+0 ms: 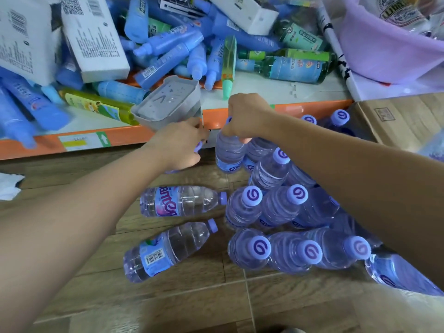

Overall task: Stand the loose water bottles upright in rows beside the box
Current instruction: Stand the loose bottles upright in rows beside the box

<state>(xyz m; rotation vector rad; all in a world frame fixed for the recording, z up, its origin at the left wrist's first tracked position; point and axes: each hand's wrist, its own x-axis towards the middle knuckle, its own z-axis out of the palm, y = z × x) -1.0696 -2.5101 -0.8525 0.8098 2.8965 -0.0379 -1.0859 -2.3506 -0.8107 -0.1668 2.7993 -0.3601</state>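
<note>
Head view: our right hand curls over the top of a clear, ribbed plastic water bottle with a lilac screw cap. We grip it by the neck as it stands upright on the floor at the far end of the rows. Our left hand is closed round a second bottle of the same kind, just left of the first. Only its cap and a sliver of its body show under our fingers, so we cannot tell whether it stands straight.

Nearer to us, the upright bottles crowd shoulder to shoulder in rows, their round caps printed with a dark swirl. Left of them, two loose bottles lie on their sides on the wood-grain floor, caps pointing towards the rows. The brown cardboard box sits at the right, beyond the rows.

Behind our hands, an orange-edged white shelf carries a heap of smooth blue plastic tubes, white cartons and a grey rectangular plastic tray overhanging its edge.
</note>
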